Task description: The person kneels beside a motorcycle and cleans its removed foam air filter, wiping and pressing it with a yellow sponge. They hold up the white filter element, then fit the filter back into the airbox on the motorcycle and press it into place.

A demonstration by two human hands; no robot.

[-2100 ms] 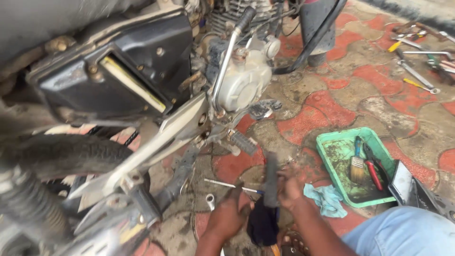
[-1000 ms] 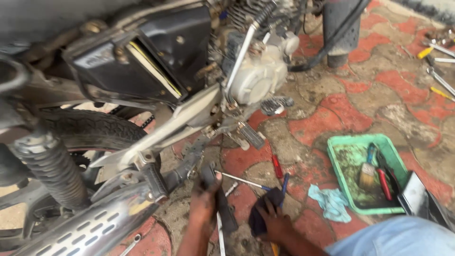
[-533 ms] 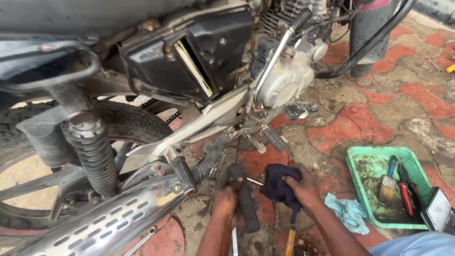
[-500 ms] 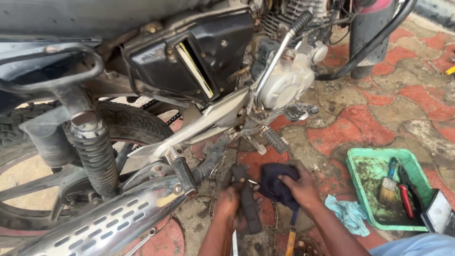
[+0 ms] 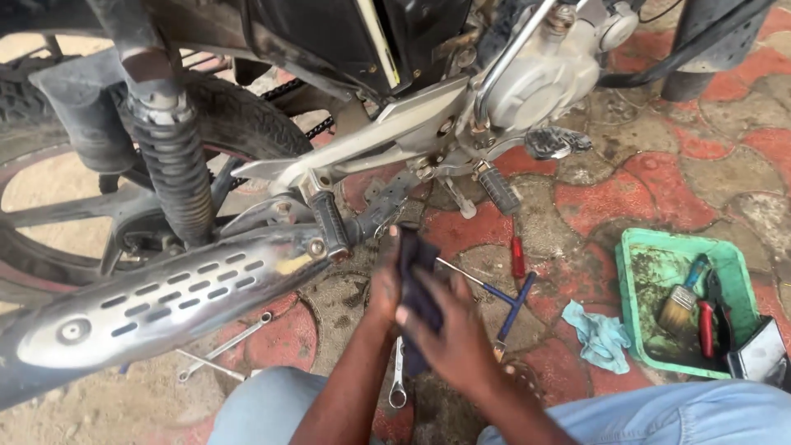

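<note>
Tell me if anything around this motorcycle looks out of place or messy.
Tools lie loose on the paving: a spanner, a T-handle wrench and a red screwdriver. The green tray is grimy inside. Nothing looks broken.

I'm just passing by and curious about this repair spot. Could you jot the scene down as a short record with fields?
Setting: red and grey paved ground beside a motorcycle
Left hand: pressed against a dark blue cloth
Right hand: gripping the same cloth
Near the hands: chrome exhaust silencer, blue T-handle wrench, silver spanner
To the right: green plastic tray holding a paintbrush; light blue rag
</note>
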